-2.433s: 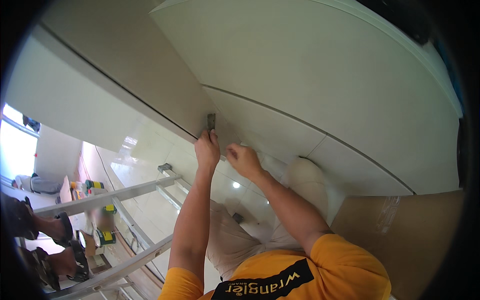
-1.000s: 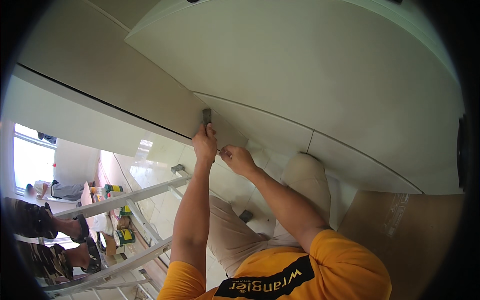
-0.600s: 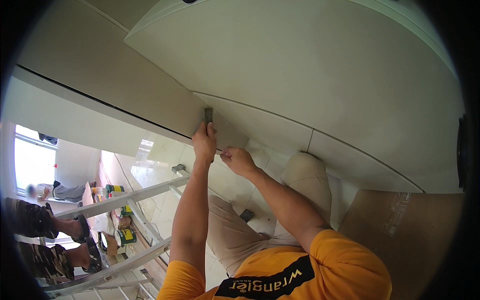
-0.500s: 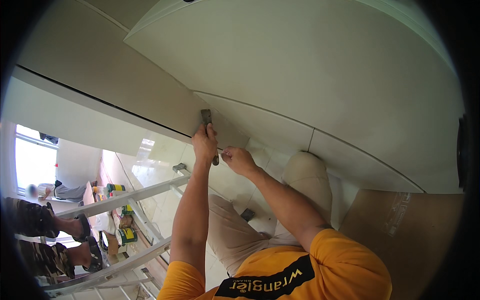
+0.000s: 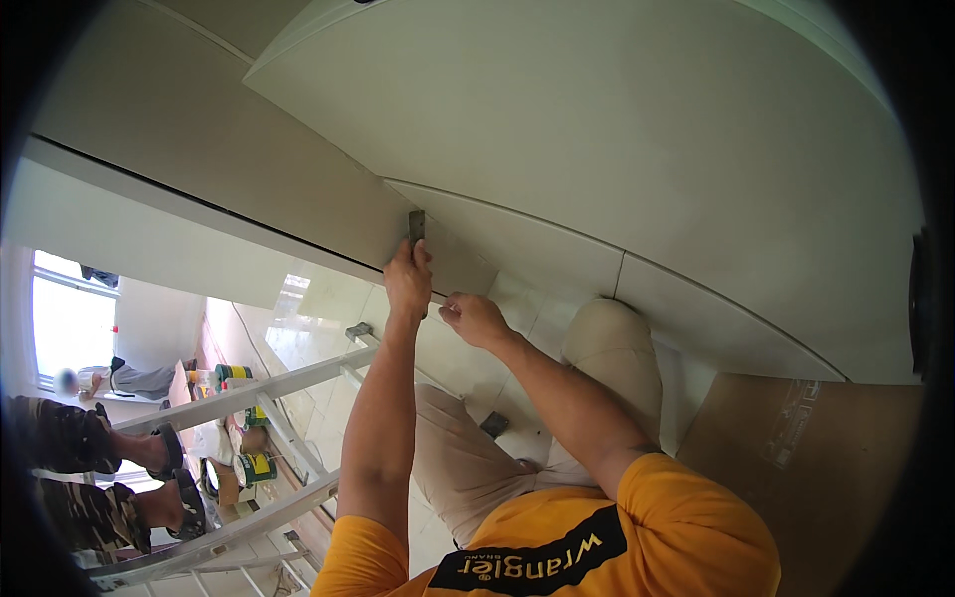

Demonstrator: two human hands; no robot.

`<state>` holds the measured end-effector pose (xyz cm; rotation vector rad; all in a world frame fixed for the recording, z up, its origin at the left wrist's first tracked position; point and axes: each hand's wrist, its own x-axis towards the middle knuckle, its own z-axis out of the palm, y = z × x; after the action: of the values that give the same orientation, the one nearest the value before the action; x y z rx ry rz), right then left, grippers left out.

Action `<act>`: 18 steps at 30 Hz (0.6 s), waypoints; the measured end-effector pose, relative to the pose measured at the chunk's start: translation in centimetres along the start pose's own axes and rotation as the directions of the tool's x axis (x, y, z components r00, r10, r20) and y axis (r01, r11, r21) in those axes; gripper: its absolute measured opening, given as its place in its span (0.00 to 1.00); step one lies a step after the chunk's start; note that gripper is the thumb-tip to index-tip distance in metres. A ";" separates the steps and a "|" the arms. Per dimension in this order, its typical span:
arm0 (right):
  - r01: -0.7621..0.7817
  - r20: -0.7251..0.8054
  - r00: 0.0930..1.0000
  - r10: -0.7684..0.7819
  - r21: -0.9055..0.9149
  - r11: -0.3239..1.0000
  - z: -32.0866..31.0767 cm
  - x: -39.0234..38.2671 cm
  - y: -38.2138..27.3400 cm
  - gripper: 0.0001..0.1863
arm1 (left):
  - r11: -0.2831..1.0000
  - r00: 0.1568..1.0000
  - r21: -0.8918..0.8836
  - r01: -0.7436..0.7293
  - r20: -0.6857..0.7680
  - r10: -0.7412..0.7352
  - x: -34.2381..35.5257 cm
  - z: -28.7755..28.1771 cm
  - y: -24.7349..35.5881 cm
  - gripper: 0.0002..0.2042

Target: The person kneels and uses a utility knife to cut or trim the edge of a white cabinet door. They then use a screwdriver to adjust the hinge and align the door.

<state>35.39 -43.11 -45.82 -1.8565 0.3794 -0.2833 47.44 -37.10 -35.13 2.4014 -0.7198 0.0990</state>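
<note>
My left hand (image 5: 407,282) is closed on a grey flat-bladed scraper (image 5: 417,222). Its blade rests against the beige panel (image 5: 328,189) near the corner with the cream cabinet front (image 5: 647,119), and its handle shows below my fingers. Just right of it, my right hand (image 5: 475,320) is pinched at the panel's lower edge; whatever its fingertips hold is too small to make out. Below both hands are my bent knees in beige trousers and glossy floor tiles (image 5: 522,303).
An aluminium ladder (image 5: 229,403) lies across the lower left, with a person's sandalled feet (image 5: 159,453) on it. Paint cans (image 5: 254,466) and clutter stand behind. Another person (image 5: 139,381) is near a window (image 5: 70,313). Brown cardboard (image 5: 776,458) is at the lower right.
Since the oldest frame, the view has shifted and my right hand has closed in beside the scraper at the panel edge. Over the last half second the blade has edged slightly up.
</note>
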 end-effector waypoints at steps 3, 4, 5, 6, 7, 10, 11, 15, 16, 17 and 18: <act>0.042 -0.043 0.998 -0.039 0.072 0.997 -0.1 0.1 -0.1 0.22 | 0.985 0.993 -0.127 0.114 0.035 -0.110 -1.1 0.2 0.6 0.18; 0.098 -0.095 0.992 -0.088 0.105 0.990 -0.1 0.2 -0.2 0.25 | 0.985 0.995 -0.142 0.096 0.028 -0.093 -1.6 0.4 0.9 0.18; 0.102 -0.108 0.990 -0.088 0.132 0.986 -0.2 0.2 -0.3 0.30 | 0.984 0.997 -0.158 0.081 0.020 -0.079 -2.2 0.7 1.1 0.18; 0.131 -0.092 0.989 -0.111 0.245 0.961 -0.3 0.3 -0.4 0.32 | 0.978 0.992 -0.170 0.123 0.054 -0.115 -2.7 0.8 1.3 0.19; 0.100 -0.036 0.995 -0.093 0.352 0.931 -0.5 0.4 -0.6 0.34 | 0.983 0.997 -0.164 0.079 0.032 -0.075 -3.2 1.0 1.4 0.19; -0.137 0.155 0.987 0.049 0.627 0.767 -1.3 0.4 -0.9 0.36 | 0.988 0.996 -0.136 0.076 0.059 -0.068 -4.0 1.2 1.6 0.21; -0.232 0.227 0.969 0.099 0.695 0.681 -1.8 0.3 -0.9 0.36 | 0.990 0.998 -0.129 0.055 0.046 -0.049 -3.9 1.3 1.7 0.21; -0.263 0.279 0.954 0.111 0.601 0.754 -3.1 0.0 -1.1 0.29 | 0.997 1.000 0.078 0.009 -0.014 -0.008 -2.8 1.6 1.5 0.20; -0.275 0.273 0.954 0.127 0.618 0.737 -3.3 -0.2 -1.1 0.27 | 0.999 0.999 0.033 0.002 -0.034 -0.001 -2.4 1.5 1.3 0.20; -0.314 0.274 0.945 0.176 0.621 0.718 -3.4 -0.1 -1.0 0.26 | 1.000 0.999 -0.003 0.006 -0.036 -0.006 -1.9 1.3 1.1 0.19; -0.273 0.250 0.958 0.140 0.645 0.714 -3.4 0.0 -1.0 0.25 | 0.999 0.998 -0.035 0.035 -0.046 -0.036 -1.8 1.2 0.9 0.19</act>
<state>34.22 -45.74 -43.83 -1.0871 0.2990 -0.0690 45.36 -37.56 -36.02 2.3703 -0.6524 0.1261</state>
